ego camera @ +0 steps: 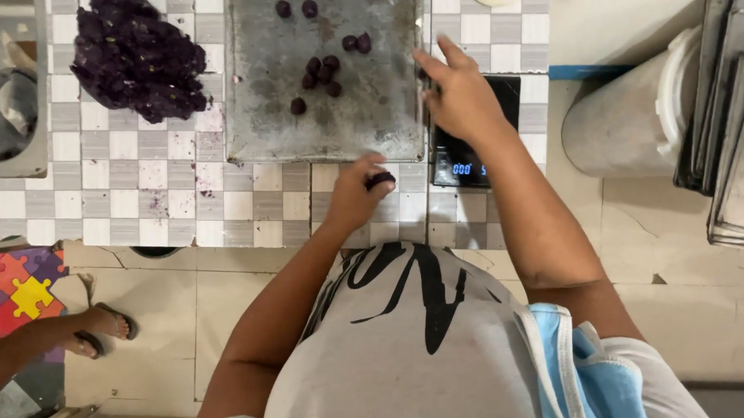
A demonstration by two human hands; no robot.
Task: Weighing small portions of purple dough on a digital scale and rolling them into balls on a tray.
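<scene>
My left hand (356, 192) pinches a small dark purple dough piece (380, 180) over the checkered table near its front edge. My right hand (458, 92) hovers with fingers spread above a black digital scale (460, 158), at the right edge of a grey metal baking tray (375, 127). Several small purple dough balls (321, 71) lie scattered on the tray. A big heap of dark purple dough (134, 52) rests on the table to the left of the tray.
A white lidded bucket (627, 111) lies on the floor at right beside stacked metal trays (738, 123). Another person's sandalled foot (104, 327) and a colourful puzzle mat (15, 291) are at lower left. A grey container (13, 106) sits at far left.
</scene>
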